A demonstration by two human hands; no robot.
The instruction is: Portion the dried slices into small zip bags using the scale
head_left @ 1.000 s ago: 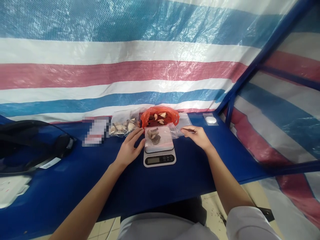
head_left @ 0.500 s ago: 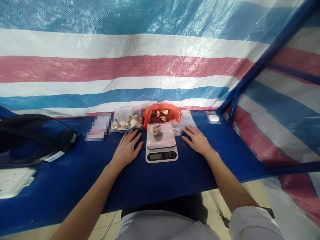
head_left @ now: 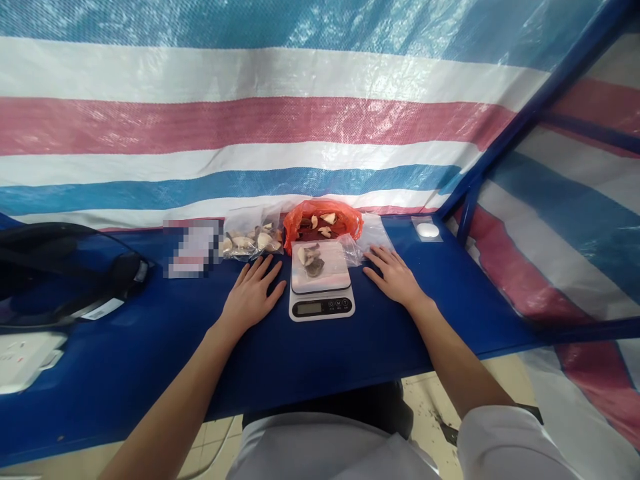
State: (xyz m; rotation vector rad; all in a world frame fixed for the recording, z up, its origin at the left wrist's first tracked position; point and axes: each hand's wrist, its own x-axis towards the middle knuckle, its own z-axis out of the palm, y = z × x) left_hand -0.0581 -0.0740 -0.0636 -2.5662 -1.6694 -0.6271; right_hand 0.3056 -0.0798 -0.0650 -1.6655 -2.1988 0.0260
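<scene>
My left hand (head_left: 253, 293) lies flat on the blue table, fingers spread, just left of a white digital kitchen scale (head_left: 323, 309). On the other side, my right hand (head_left: 394, 277) also rests flat, its fingertips at a clear plastic bag (head_left: 374, 233). The scale's plate carries a clear bag with several pieces that look like dried mushroom (head_left: 313, 261). Right behind the scale stands an open red plastic bag (head_left: 295, 223) holding more such pieces. A filled clear bag (head_left: 250, 241) of similar pieces lies beyond my left fingertips. Neither hand holds anything.
At the left are a black headset-like object (head_left: 105, 280) and a white power strip (head_left: 30, 360). A blurred-out packet (head_left: 193, 250) lies behind my left hand. A small white rounded object (head_left: 427, 231) sits at the back right. Striped sheeting (head_left: 260, 123) and a blue frame (head_left: 530, 113) enclose the table.
The view has shifted slightly, so the table things appear a little higher. Both hands stay flat in the same places beside the scale.
</scene>
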